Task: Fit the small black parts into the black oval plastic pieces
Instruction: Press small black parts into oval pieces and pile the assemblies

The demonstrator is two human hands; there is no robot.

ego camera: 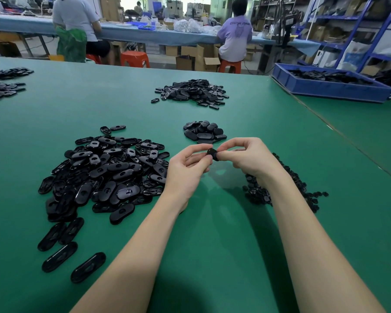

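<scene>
Both hands meet above the green table mat, pinching one glossy black oval plastic piece between them. The left hand curls its fingertips round the piece's near end, and the right hand grips the far end with thumb and bent fingers (most of the piece is hidden, so only a rounded dark edge shows). Whether a small part sits in it cannot be told. Left of the hands lies a large heap of shiny black oval shells, many with a central hole. Beyond the hands is a small stack of closed black ovals. Under the right wrist spreads a pile of small black parts.
</scene>
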